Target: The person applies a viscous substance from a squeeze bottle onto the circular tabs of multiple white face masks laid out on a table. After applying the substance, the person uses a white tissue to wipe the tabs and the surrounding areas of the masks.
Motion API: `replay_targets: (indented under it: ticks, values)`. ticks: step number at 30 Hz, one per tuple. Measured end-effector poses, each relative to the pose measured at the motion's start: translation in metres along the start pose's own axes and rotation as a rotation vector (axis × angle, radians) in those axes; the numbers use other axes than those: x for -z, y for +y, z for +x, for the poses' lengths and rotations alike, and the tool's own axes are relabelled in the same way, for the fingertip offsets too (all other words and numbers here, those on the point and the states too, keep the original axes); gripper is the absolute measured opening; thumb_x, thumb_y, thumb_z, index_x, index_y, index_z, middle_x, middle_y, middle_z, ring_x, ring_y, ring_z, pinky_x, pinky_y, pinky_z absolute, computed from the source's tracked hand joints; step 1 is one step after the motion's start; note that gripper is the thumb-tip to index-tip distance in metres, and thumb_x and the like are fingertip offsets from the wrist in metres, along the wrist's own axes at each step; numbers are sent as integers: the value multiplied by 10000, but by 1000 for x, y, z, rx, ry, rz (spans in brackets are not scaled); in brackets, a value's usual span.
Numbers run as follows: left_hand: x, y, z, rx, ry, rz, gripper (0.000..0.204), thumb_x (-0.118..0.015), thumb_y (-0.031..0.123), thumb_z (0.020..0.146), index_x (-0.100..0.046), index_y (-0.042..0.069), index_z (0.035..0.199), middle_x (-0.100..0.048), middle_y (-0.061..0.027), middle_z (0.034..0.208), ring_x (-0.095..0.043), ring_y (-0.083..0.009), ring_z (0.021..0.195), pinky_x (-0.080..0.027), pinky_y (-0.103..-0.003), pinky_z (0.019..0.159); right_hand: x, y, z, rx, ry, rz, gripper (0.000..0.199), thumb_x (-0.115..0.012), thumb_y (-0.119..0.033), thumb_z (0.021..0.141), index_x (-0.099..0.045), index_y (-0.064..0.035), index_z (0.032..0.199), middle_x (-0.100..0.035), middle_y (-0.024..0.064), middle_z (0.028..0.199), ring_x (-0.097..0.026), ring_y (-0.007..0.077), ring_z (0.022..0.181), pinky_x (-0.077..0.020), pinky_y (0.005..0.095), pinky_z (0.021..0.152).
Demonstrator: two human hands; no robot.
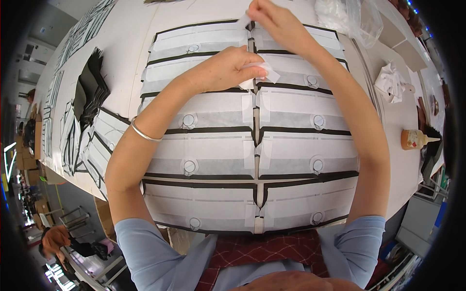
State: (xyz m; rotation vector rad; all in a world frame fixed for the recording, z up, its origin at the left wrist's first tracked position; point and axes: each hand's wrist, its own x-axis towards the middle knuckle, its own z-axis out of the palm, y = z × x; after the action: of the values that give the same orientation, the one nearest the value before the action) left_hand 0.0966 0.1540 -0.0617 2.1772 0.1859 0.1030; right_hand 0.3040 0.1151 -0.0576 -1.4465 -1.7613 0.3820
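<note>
Two columns of white panels (213,145) with black edges lie flat in front of me, several to a column. Each carries a grey band, and small round outlines show on most of them. My left hand (228,70) is closed on a small bunch of thin white strips (270,72), above the narrow gap between the columns. Farther away, my right hand (272,19) pinches one translucent white strip (244,21) at the far end of that gap. Similar pale strips (248,109) lie along the panels' inner ends.
Stacked dark pieces (91,89) and more black-edged panels (104,131) lie at the left. On the right are a crumpled white cloth (389,82), a bottle with amber contents (413,139) and a clear plastic bag (361,22). The table (128,63) extends beyond the panels.
</note>
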Motion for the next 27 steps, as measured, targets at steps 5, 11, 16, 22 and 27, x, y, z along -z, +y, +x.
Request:
replay_targets:
  ticks: [5,11,16,22,27]
  values:
    - [2,3,-4,98,17,9,303,-545,277,1038,-688,25,947,-355,-30,549,-379,-150,532,-241,-438,1243,-16,4,-20,221,-181,-284,234,-510,-243,1029,-514,-39,915,-625,136,777,-589,364,749,-464,433,696]
    - [21,47,-88,-82,237,155,171,-611,150,979,-686,-1,950,-563,-67,614,-548,-196,579,-247,-473,1234,-12,-18,-12,-19,-276,-233,220,-543,-245,1014,-561,-30,972,-630,127,811,-593,315,755,-479,408,756]
    - [21,91,-222,116,497,0,134,-634,126,961,-697,8,966,-670,-82,718,-637,-197,667,-241,-504,1229,-4,-36,-1,90,-89,2,246,-629,-280,983,-670,-37,988,-695,47,888,-604,177,783,-485,332,795]
    - [-72,111,-295,193,529,-139,123,-678,119,936,-706,-1,930,-701,-78,805,-665,-222,802,-233,-538,1223,-52,-136,-23,-192,-351,470,215,-650,-263,984,-678,-52,958,-651,-16,917,-622,93,854,-498,253,812]
    - [-112,129,-297,68,447,-127,166,-613,177,981,-678,25,971,-703,-51,875,-621,-240,824,-201,-551,1228,-83,-194,-70,-402,-547,694,208,-643,-243,994,-648,-35,979,-641,-6,894,-638,97,844,-505,245,777]
